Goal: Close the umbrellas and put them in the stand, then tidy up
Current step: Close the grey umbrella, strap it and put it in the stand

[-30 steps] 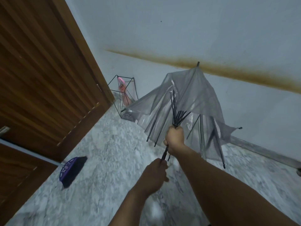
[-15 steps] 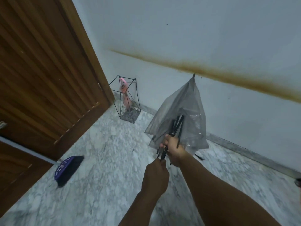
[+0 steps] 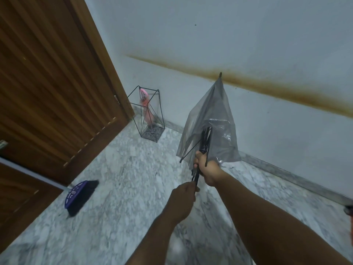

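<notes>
A clear grey umbrella [image 3: 210, 119] points up and away from me, its canopy folded down around the black ribs. My right hand [image 3: 205, 167] grips the shaft just under the gathered ribs. My left hand [image 3: 183, 199] holds the black handle lower down, closer to me. A black wire umbrella stand [image 3: 160, 109] sits on the floor by the wall corner, left of the grey umbrella. A closed pink umbrella [image 3: 147, 109] leans inside the stand.
A wooden door [image 3: 53, 83] fills the left side. A purple brush head with dark bristles [image 3: 80, 196] lies on the marble floor [image 3: 118, 178] near the door. The pale wall [image 3: 248, 44] carries a brown stain band. Something red shows at the right edge [image 3: 349, 211].
The grey umbrella's canopy has collapsed from half spread to folded down around the ribs. My right hand slid down the shaft toward my left hand. The pink umbrella's stand is now unobstructed.
</notes>
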